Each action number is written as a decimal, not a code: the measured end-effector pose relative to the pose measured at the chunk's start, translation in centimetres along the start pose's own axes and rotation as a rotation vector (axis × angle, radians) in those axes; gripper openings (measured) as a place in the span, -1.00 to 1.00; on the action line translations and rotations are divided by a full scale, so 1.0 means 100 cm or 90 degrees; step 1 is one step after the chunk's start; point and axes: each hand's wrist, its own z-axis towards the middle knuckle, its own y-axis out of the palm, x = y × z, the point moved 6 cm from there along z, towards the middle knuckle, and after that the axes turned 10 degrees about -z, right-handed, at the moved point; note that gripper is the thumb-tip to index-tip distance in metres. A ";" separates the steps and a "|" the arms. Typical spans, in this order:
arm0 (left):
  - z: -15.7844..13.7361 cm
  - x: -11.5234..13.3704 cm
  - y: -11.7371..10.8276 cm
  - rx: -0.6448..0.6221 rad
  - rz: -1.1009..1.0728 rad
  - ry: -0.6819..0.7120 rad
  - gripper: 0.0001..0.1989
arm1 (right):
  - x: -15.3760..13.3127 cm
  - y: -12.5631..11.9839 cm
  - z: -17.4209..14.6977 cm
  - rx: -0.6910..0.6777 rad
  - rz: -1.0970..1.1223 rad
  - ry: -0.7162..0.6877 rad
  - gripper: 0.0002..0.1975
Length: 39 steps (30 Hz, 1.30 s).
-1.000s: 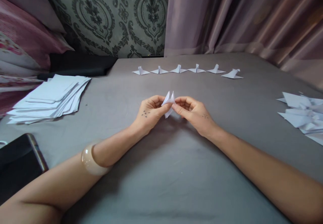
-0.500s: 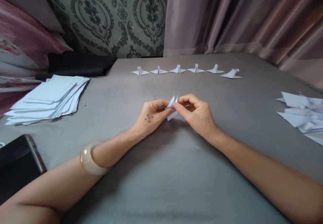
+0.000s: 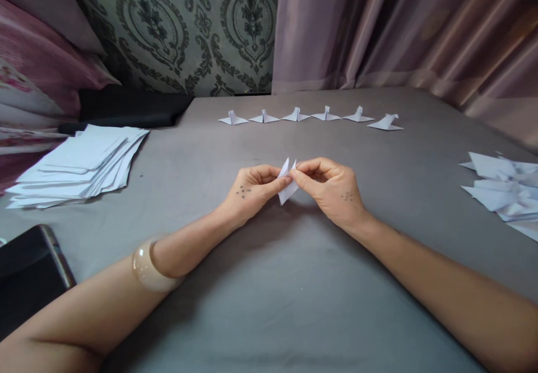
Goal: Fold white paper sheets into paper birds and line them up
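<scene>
Folded paper (image 3: pixel 288 194), white and small, is held just above the middle of the desk (image 3: pixel 302 306), two pointed tips standing up and a flat panel slanting down below the fingers. A second ago those tips stood with a wider notch between them, around the centre of the sheet's top; now they are closer together, the lower panel shows broader, and the piece sits slightly farther right.

Left hand (image 3: pixel 250 194) pinches its left side between thumb and fingers. Right hand (image 3: pixel 336 191) grips the right tip the same way, thumb in front, and has shifted a little rightward since the earliest frame. The two thumbs almost meet at the paper. Dark dots mark the backs of both hands, and a pale bangle (image 3: pixel 153 266) rings the left wrist.

Beyond them, six paper birds (image 3: pixel 296 117) stand in a row near the far side, unchanged; five sit nearly wing to wing, while the rightmost is turned and placed slightly nearer. A stack of paper (image 3: pixel 75 166) lies at the left, and a heap of folded pieces (image 3: pixel 506 185) at the right edge, partly cut off; both are as before. A black device (image 3: pixel 29 278) lies at the near left, beside the left forearm. Patterned wallpaper (image 3: pixel 197 26) and a mauve curtain (image 3: pixel 332 26) rise behind.
</scene>
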 end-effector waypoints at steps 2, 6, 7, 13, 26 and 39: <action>0.001 0.000 -0.001 0.011 -0.005 -0.007 -0.77 | 0.001 0.000 0.000 -0.002 0.020 0.017 -0.85; 0.001 0.000 -0.001 0.016 -0.001 -0.010 -0.78 | 0.003 0.002 0.001 -0.021 0.057 0.048 -0.73; 0.001 0.000 -0.001 0.013 0.000 -0.011 -0.77 | 0.002 0.002 0.001 -0.029 0.059 0.050 -0.72; -0.001 -0.003 0.002 -0.032 0.012 -0.012 -0.77 | 0.002 0.003 0.001 -0.048 0.065 0.039 -0.84; -0.004 0.003 0.007 -0.090 0.049 0.083 -0.75 | 0.005 0.004 0.002 -0.065 0.106 0.062 -0.82; -0.002 0.012 0.003 -0.024 0.060 0.122 -0.81 | -0.003 0.006 0.000 -0.084 0.113 0.028 -0.86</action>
